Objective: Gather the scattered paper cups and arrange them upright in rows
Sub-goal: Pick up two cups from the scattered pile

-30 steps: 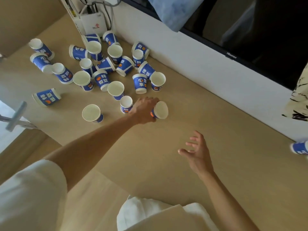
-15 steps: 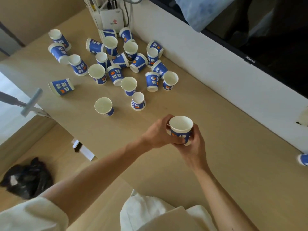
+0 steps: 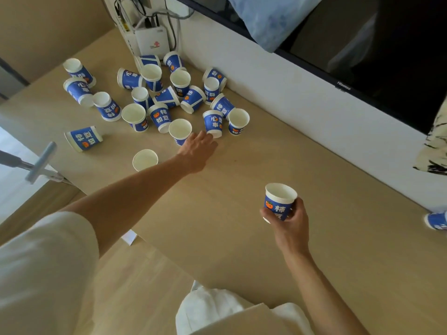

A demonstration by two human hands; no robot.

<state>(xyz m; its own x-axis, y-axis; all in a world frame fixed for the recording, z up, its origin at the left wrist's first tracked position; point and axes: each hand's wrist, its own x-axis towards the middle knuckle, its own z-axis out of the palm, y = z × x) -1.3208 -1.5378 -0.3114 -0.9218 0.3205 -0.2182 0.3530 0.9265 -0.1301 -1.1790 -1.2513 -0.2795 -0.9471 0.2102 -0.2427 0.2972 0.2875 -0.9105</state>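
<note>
So here's where we're at. Our right hand [image 3: 287,221] has its fingers and thumb wrapped round the lower half of one blue-and-white paper cup [image 3: 279,201]. The cup is mouth up, over the light wooden tabletop [image 3: 242,238] and well apart from all the others.

Our left hand [image 3: 197,152] is stretched out over the near edge of the cup pile [image 3: 169,97], back of the hand to the camera. Its fingertips are just beside an upright cup [image 3: 180,131] and an upside-down cup [image 3: 212,123]. Honestly we can't tell whether those fingers are gripping anything, since the hand hides whatever is under it.

The pile itself is a mess up at the far left of the table. Some cups are standing, some are flipped, and plenty lie on their sides, with several touching or leaning on each other. A lone open cup [image 3: 145,160] stands nearer to us, just left of our left forearm. A tipped-over cup [image 3: 83,141] lies by the table's left edge. One more stray cup [image 3: 436,221] lies way off at the right edge of the view, near the foot of the white wall [image 3: 290,97].

Behind the pile there's a white router [image 3: 151,41] with cables. A Hisense TV [image 3: 375,56] runs along above the wall, with a blue cloth [image 3: 271,18] hanging over it. A pale blue T-shaped handle [image 3: 40,163] pokes in at the left.
</note>
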